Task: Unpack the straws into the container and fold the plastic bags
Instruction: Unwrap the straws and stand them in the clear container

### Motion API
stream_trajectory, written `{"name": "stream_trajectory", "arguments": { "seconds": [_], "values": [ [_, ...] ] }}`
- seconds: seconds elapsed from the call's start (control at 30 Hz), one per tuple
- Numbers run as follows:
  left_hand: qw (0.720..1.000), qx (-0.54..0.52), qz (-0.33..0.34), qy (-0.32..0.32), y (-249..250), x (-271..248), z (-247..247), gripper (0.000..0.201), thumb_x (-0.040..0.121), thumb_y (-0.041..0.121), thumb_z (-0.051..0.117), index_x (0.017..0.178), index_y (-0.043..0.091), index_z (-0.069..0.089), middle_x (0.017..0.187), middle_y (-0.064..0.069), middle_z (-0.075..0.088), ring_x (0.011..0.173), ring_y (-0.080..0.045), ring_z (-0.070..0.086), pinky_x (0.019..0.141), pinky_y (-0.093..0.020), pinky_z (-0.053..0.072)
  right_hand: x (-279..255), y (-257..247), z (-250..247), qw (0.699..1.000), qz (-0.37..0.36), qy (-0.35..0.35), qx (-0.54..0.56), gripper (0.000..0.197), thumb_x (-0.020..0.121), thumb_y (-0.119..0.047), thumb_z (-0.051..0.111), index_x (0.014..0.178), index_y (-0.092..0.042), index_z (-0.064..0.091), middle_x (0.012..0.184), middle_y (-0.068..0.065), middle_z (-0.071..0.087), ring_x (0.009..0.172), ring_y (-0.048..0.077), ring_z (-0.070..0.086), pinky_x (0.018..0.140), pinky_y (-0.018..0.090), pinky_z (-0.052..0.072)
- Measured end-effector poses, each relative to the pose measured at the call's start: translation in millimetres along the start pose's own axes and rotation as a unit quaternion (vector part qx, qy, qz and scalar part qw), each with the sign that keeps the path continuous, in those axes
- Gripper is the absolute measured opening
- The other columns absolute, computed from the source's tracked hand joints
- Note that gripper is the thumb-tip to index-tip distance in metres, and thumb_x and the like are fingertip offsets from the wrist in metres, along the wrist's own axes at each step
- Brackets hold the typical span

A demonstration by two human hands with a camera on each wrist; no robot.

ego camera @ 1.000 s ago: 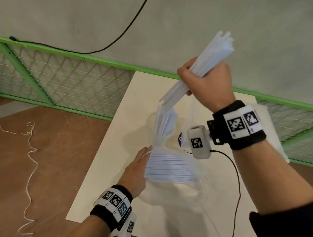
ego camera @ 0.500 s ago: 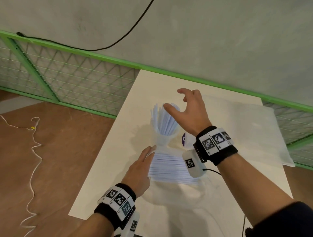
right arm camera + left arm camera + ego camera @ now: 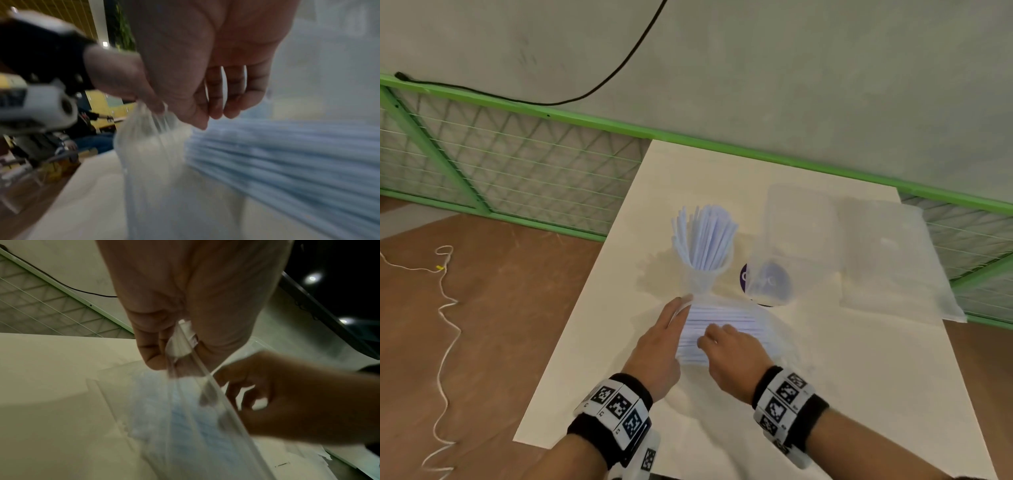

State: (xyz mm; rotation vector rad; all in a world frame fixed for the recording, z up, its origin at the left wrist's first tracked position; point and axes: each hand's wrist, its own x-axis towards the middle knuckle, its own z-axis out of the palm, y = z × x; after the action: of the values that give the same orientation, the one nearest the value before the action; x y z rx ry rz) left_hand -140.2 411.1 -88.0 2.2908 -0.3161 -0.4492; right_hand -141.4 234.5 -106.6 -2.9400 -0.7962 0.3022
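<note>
The left hand (image 3: 659,346) lies at the left end of the straw bag (image 3: 726,325) on the surface (image 3: 592,342); the left wrist view shows its fingers (image 3: 152,344) pinching the bag's mouth edge, with the rim strip running down past the thumb; the right hand (image 3: 732,354) rests on the bag, and the right wrist view shows its thumb and curled fingers (image 3: 213,104) pinching a gather of the clear film just beside the ends of the bagged straws (image 3: 287,154). A good many straws (image 3: 703,236) already stand upright in the clear container (image 3: 705,270) just behind the bag; two emptied plastic bags (image 3: 883,253) lie further right.

The step in hand looks like opening the mouth for another handful; to do it well, the left hand should keep the rim pinned low so that the bag does not slide, while the right lets go of the film and reaches inside to close round a bundle near its middle; gripping film together with straws would likely drag the whole bag along; the bundle should come out lengthwise and enter the container ends down, clear of the straws standing there, since a knock could tip the light container.
</note>
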Motion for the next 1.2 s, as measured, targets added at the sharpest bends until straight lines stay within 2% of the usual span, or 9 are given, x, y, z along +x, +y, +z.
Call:
{"name": "stream_trajectory", "arguments": {
  "seconds": [0.13,0.27,0.47,0.7,0.77,0.83,0.87,1.07,1.2],
  "values": [
    [1.0,0.006,0.008,0.004,2.1,0.8,3.0,0.1,0.071,-0.019,0.043,0.152,0.031,0.016,0.157,0.025,0.005,0.134,-0.006,0.039,0.096,-0.015,0.04,-1.0,4.9,31.6,0.998,0.03,-0.028,-0.054,0.044,0.049,-0.016,0.084,0.091,-0.014,0.069,0.081,0.002,0.063,0.064,0.022,0.058,0.049,0.029,0.046],
    [1.0,0.017,0.012,0.014,0.5,0.5,3.8,0.098,0.07,-0.017,0.044,0.151,0.033,0.017,0.156,0.026,0.005,0.133,-0.007,0.039,0.09,-0.015,0.04,-4.2,3.3,43.6,0.996,0.039,-0.024,-0.073,0.035,0.047,-0.018,0.087,0.078,-0.017,0.07,0.072,0.001,0.063,0.062,0.022,0.06,0.052,0.031,0.049],
    [1.0,0.017,0.015,0.021,-0.4,-2.0,4.0,0.099,0.071,-0.017,0.044,0.152,0.032,0.016,0.157,0.024,0.005,0.137,-0.007,0.035,0.099,-0.019,0.042,-3.9,1.3,46.8,0.994,0.061,-0.032,-0.086,0.032,0.042,-0.017,0.088,0.066,-0.018,0.067,0.062,0.0,0.061,0.058,0.022,0.059,0.054,0.032,0.05],
    [1.0,0.002,0.01,0.024,1.8,-3.9,1.4,0.101,0.071,-0.019,0.042,0.152,0.035,0.015,0.156,0.026,0.006,0.131,-0.007,0.042,0.097,-0.021,0.044,2.6,-1.5,41.9,0.991,0.091,-0.061,-0.071,0.032,0.037,-0.016,0.085,0.063,-0.018,0.066,0.057,0.001,0.061,0.055,0.022,0.059,0.052,0.032,0.049],
    [1.0,-0.004,0.011,0.023,2.7,-4.4,0.5,0.101,0.071,-0.019,0.042,0.152,0.035,0.015,0.156,0.026,0.006,0.133,-0.007,0.04,0.099,-0.025,0.045,3.2,-3.7,34.7,0.989,0.094,-0.086,-0.078,0.024,0.052,-0.013,0.08,0.073,-0.013,0.068,0.07,0.006,0.065,0.069,0.026,0.062,0.061,0.036,0.05],
    [1.0,-0.006,0.012,0.022,2.4,-4.6,0.3,0.102,0.07,-0.02,0.042,0.152,0.034,0.016,0.156,0.026,0.006,0.134,-0.007,0.038,0.1,-0.027,0.046,3.3,-5.5,29.4,0.987,0.089,-0.111,-0.079,0.023,0.077,-0.007,0.061,0.1,-0.008,0.065,0.098,0.012,0.066,0.096,0.032,0.059,0.081,0.042,0.046],
    [1.0,-0.006,0.013,0.022,1.9,-4.8,0.3,0.102,0.07,-0.02,0.041,0.153,0.034,0.017,0.156,0.026,0.006,0.134,-0.007,0.038,0.1,-0.027,0.046,3.4,-4.3,30.7,0.987,0.086,-0.107,-0.085,0.027,0.084,-0.006,0.053,0.109,-0.007,0.06,0.108,0.013,0.064,0.104,0.033,0.056,0.089,0.042,0.042],
    [1.0,-0.002,0.012,0.022,0.0,-4.0,0.6,0.101,0.07,-0.02,0.04,0.153,0.033,0.017,0.156,0.028,0.005,0.136,-0.004,0.035,0.101,-0.019,0.04,2.0,-6.4,29.1,0.984,0.094,-0.131,-0.075,0.031,0.088,-0.008,0.046,0.117,-0.01,0.054,0.118,0.012,0.062,0.113,0.033,0.052,0.097,0.043,0.035],
    [1.0,-0.004,0.013,0.021,-1.4,-4.0,-0.1,0.102,0.069,-0.022,0.039,0.153,0.032,0.017,0.157,0.027,0.005,0.139,-0.004,0.032,0.102,-0.021,0.042,-0.8,-2.5,30.1,0.986,0.104,-0.127,-0.027,0.033,0.086,-0.026,0.052,0.118,-0.016,0.053,0.116,0.007,0.063,0.11,0.031,0.056,0.095,0.04,0.036]
  ]
}}
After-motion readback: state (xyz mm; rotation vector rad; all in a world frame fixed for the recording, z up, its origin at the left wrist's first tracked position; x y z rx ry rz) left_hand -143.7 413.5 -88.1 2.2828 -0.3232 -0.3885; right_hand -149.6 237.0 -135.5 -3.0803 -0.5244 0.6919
